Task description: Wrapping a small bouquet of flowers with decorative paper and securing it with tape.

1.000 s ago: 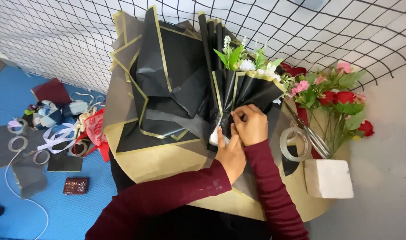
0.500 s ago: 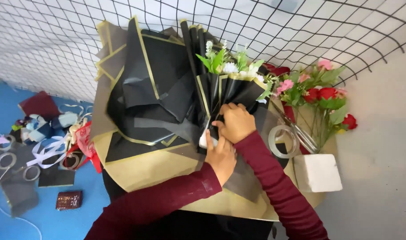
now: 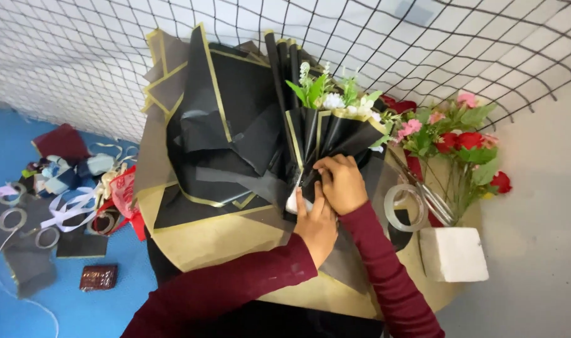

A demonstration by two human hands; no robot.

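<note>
A small bouquet (image 3: 328,125) of white flowers and green leaves lies wrapped in pleated black paper with gold edges. My right hand (image 3: 340,183) is closed around its narrow neck from above. My left hand (image 3: 315,226) grips the white stem end just below it. Both sleeves are dark red. The bouquet rests on a pile of loose black and gold wrapping sheets (image 3: 220,125) on a round tan table (image 3: 223,241).
A clear tape roll (image 3: 403,208) and scissors (image 3: 426,194) lie right of my hands. Red and pink flowers (image 3: 460,141) stand in a white foam block (image 3: 453,253). Ribbons, tape rolls and paper scraps (image 3: 66,194) litter the blue floor at left. A black net covers the wall.
Both hands stay on the bouquet's neck; the fingers have shifted slightly around it. The camera view has drifted a little.
</note>
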